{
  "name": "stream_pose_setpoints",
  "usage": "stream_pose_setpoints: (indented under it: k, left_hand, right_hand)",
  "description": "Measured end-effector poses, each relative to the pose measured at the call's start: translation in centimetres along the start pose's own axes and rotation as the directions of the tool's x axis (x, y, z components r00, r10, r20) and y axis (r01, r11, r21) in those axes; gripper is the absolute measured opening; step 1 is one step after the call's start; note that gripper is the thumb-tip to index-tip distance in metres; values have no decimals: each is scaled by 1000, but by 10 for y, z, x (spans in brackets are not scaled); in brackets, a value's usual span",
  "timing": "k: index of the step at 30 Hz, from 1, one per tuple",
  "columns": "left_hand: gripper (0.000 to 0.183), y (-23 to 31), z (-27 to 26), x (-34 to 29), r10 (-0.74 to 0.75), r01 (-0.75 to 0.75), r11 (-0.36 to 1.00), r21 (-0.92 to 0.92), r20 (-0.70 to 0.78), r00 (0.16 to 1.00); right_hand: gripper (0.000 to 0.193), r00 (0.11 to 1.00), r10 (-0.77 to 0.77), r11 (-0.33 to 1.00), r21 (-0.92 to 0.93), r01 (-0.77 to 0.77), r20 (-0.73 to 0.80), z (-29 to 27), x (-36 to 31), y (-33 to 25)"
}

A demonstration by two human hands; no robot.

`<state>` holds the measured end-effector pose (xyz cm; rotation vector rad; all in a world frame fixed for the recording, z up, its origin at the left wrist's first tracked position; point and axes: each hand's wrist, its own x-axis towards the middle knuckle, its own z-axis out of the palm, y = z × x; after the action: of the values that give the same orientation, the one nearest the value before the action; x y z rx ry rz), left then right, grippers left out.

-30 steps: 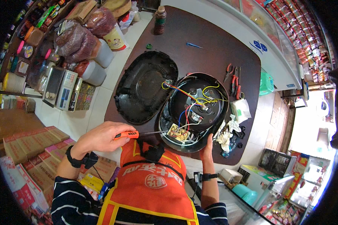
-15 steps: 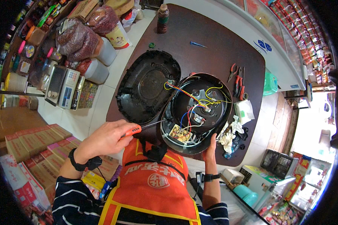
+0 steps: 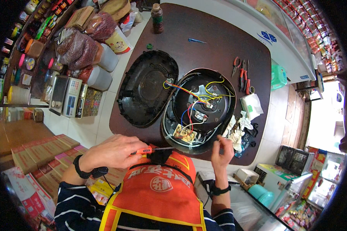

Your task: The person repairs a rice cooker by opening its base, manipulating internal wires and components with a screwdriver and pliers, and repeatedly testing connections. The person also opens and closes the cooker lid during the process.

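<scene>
My left hand (image 3: pixel 121 151) grips a screwdriver (image 3: pixel 144 150) by its orange handle, the shaft pointing right, just in front of the table's near edge. My right hand (image 3: pixel 222 152) has its fingers curled together beside the near right rim of an opened appliance, apparently a rice cooker body (image 3: pixel 233 101). Whether anything is pinched in those fingers is hidden. Inside the round body are a circuit board (image 3: pixel 184 133) and red, blue, yellow and white wires. Some wires run across to a small connector on the black oval base cover (image 3: pixel 142 92), which lies to its left.
On the dark table (image 3: pixel 216 56) are pliers (image 3: pixel 236 67), other red-handled tools (image 3: pixel 243 79), a blue pointed tool (image 3: pixel 197 40), a white packet (image 3: pixel 252 106), crumpled tissue (image 3: pixel 235 133), a green cap (image 3: pixel 149 46) and a bottle (image 3: pixel 157 19). Cartons (image 3: pixel 46 154) are stacked at left.
My left hand has drawn the screwdriver back from the appliance, toward me. My right hand has let go of the appliance's rim and curled its fingers.
</scene>
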<state>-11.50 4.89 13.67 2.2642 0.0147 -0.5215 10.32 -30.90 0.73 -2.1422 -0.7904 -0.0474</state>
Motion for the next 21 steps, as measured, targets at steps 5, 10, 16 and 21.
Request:
stream_pose_setpoints:
  k: [5, 10, 16, 21]
  left_hand:
    - [36, -9, -1, -2, -38, 38, 999, -6, -39, 999]
    - [34, -13, -16, -25, -96, 97, 995, 5, -69, 993]
    - [35, -17, -29, -37, -156, 148, 987, -57, -158, 975]
    - [35, -11, -34, -27, -45, 41, 996, -81, -51, 998]
  right_hand:
    - [52, 756, 23, 926, 271, -262, 654, 35, 14, -71]
    - [56, 587, 80, 894, 202, -400, 806, 105, 24, -56]
    - [61, 578, 84, 952, 107, -288, 812, 130, 20, -55]
    - [65, 619, 61, 958, 128, -257, 783, 79, 22, -82]
